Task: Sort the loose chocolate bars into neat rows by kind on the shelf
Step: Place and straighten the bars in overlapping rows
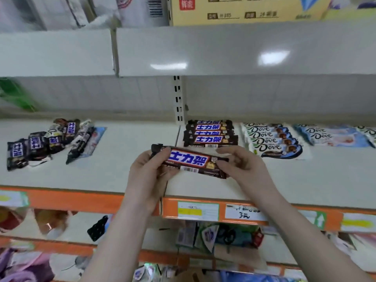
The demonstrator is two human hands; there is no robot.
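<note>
Both hands hold one dark brown Snickers bar (191,162) level above the shelf (126,171). My left hand (148,174) grips its left end and my right hand (242,167) pinches its right end. Just behind it lies a neat row of several Snickers bars (210,133). To the right sit a row of white-and-blue Dove bars (272,139) and a row of light blue Dove bars (331,136). A loose heap of mixed bars (50,141) lies at the shelf's left.
An orange price rail (81,200) with paper labels edges the shelf front. A slotted white upright (179,100) stands at the back centre. A yellow carton (244,11) sits on the shelf above. Lower shelves hold assorted packets (213,235).
</note>
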